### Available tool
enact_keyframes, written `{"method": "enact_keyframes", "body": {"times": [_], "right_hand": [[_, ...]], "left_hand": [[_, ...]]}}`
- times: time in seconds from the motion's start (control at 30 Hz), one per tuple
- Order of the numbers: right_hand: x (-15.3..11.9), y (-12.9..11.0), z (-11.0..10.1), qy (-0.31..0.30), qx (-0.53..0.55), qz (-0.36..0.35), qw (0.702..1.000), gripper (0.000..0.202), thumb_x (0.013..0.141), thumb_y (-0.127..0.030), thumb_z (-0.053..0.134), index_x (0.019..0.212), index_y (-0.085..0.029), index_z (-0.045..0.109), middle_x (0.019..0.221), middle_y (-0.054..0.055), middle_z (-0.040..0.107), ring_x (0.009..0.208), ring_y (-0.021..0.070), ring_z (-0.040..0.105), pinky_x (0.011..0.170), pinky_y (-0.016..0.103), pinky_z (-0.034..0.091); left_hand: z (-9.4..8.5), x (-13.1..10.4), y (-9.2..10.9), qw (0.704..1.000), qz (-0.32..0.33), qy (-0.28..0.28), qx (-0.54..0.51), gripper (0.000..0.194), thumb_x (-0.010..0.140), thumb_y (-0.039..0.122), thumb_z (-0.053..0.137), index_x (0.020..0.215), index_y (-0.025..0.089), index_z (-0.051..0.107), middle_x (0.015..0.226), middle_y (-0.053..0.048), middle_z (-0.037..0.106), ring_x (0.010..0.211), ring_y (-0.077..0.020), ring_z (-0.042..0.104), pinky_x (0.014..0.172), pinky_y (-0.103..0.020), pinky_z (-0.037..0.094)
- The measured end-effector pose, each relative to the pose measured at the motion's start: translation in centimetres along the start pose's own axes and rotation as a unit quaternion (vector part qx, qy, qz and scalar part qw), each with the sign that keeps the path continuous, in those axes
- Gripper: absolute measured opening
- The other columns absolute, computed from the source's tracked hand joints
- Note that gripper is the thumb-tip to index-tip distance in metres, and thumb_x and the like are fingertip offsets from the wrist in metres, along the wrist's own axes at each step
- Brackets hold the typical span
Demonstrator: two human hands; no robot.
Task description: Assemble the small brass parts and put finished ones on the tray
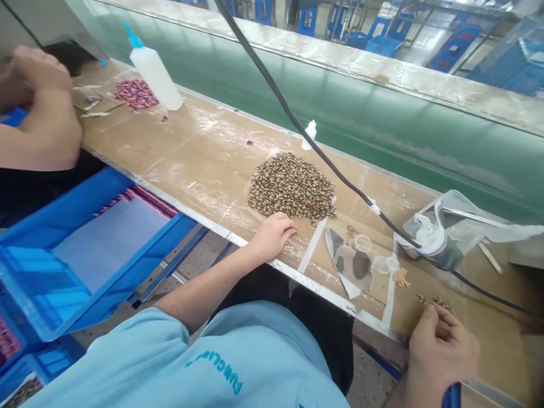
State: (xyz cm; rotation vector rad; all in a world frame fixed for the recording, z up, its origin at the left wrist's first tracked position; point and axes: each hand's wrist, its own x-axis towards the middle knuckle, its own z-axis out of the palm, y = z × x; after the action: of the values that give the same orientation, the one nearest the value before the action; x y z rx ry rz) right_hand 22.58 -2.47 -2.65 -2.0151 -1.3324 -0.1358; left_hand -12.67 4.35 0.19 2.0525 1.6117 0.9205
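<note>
A large heap of small gold and dark metal pieces [293, 184] lies on the brown-covered bench. Against its near edge rests my left hand [274, 235], fingers curled together; whatever they hold is hidden. At the lower right, my right hand [444, 343] has thumb and fingers pinched beside a few similar small pieces [442, 303]. What sits in that pinch is too small to make out. Between the hands lie a clear sheet with dark patches [352, 266], small round clear cups [386, 264] and a little pile of beige bits [401, 277].
A black cable [280, 96] crosses above the bench. A small white bottle [309, 135] and a large bottle [155, 76] stand behind. Clear containers [454, 215] sit at right. A blue crate [25, 283] and another person's arms [46, 119] are at left.
</note>
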Motion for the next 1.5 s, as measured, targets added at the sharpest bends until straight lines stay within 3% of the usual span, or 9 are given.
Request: {"method": "enact_keyframes", "body": {"times": [0.07,0.3,0.53,0.8,1.07,1.2,1.3,1.5], "right_hand": [[-0.1,-1.0,-0.2,0.053,-0.027,0.008,0.998,0.032,0.078,-0.041,0.054,0.084,-0.014,0.070,0.060,0.005,0.056,0.057,0.0198,0.051,0.056,0.032,0.039],[-0.3,-1.5,-0.1,0.083,-0.009,-0.030,0.996,0.029,0.082,-0.040,0.054,0.079,-0.015,0.068,0.067,0.006,0.063,0.062,0.0166,0.053,0.064,0.030,0.043],[0.0,-3.1,-0.2,-0.026,0.001,-0.043,0.999,0.037,0.083,-0.049,0.049,0.072,-0.019,0.067,0.066,0.003,0.061,0.059,0.0132,0.050,0.062,0.026,0.041],[0.7,-3.1,0.4,-0.095,-0.016,-0.069,0.993,0.036,0.086,-0.049,0.044,0.079,-0.021,0.067,0.080,0.004,0.065,0.072,0.0155,0.056,0.064,0.027,0.041],[0.9,-3.4,0.4,-0.118,-0.029,-0.070,0.990,0.036,0.086,-0.048,0.043,0.077,-0.021,0.066,0.080,0.004,0.064,0.071,0.0155,0.057,0.060,0.026,0.039],[1.1,-3.6,0.4,-0.135,-0.039,-0.071,0.988,0.036,0.086,-0.047,0.042,0.077,-0.021,0.065,0.081,0.005,0.064,0.071,0.0160,0.057,0.059,0.027,0.038],[1.3,-3.6,0.3,-0.147,-0.036,-0.063,0.986,0.035,0.085,-0.047,0.042,0.076,-0.021,0.064,0.080,0.005,0.064,0.072,0.0168,0.058,0.061,0.028,0.039],[1.6,-3.7,0.2,-0.153,-0.008,-0.043,0.987,0.036,0.082,-0.050,0.044,0.077,-0.021,0.065,0.080,0.006,0.066,0.075,0.0189,0.060,0.065,0.030,0.042]], "left_hand": [[0.1,0.0,0.2,0.999,0.019,-0.029,0.009,0.015,0.084,0.017,0.051,0.076,0.016,0.064,0.080,-0.005,0.063,0.078,-0.0172,0.059,0.076,-0.031,0.051],[0.1,-0.1,0.4,0.996,0.055,-0.060,0.026,0.021,0.087,0.024,0.045,0.085,0.018,0.065,0.088,-0.007,0.064,0.086,-0.0201,0.058,0.081,-0.034,0.049],[-0.5,-0.2,1.1,0.992,0.009,-0.120,0.045,0.020,0.084,0.027,0.042,0.081,0.019,0.060,0.089,-0.007,0.065,0.091,-0.0214,0.057,0.084,-0.035,0.046],[-0.1,-0.5,1.1,0.995,0.005,-0.085,0.044,0.017,0.083,0.026,0.041,0.075,0.020,0.054,0.077,-0.006,0.062,0.077,-0.0205,0.056,0.072,-0.033,0.047],[-0.1,-0.4,1.7,0.999,0.015,-0.036,-0.002,0.026,0.087,0.026,0.036,0.089,0.018,0.061,0.090,-0.008,0.063,0.089,-0.0203,0.059,0.082,-0.034,0.048],[0.4,-0.3,2.5,0.996,-0.005,-0.052,-0.074,0.022,0.085,0.026,0.040,0.086,0.018,0.060,0.085,-0.007,0.063,0.084,-0.0190,0.060,0.080,-0.033,0.050],[1.2,-0.3,3.7,0.977,-0.052,-0.094,-0.183,0.021,0.084,0.029,0.043,0.090,0.017,0.059,0.080,-0.005,0.064,0.075,-0.0172,0.062,0.073,-0.032,0.051],[2.7,-0.5,7.0,0.900,-0.139,-0.198,-0.363,0.017,0.078,0.031,0.056,0.084,0.016,0.059,0.073,-0.002,0.062,0.063,-0.0126,0.058,0.063,-0.027,0.051]]}}
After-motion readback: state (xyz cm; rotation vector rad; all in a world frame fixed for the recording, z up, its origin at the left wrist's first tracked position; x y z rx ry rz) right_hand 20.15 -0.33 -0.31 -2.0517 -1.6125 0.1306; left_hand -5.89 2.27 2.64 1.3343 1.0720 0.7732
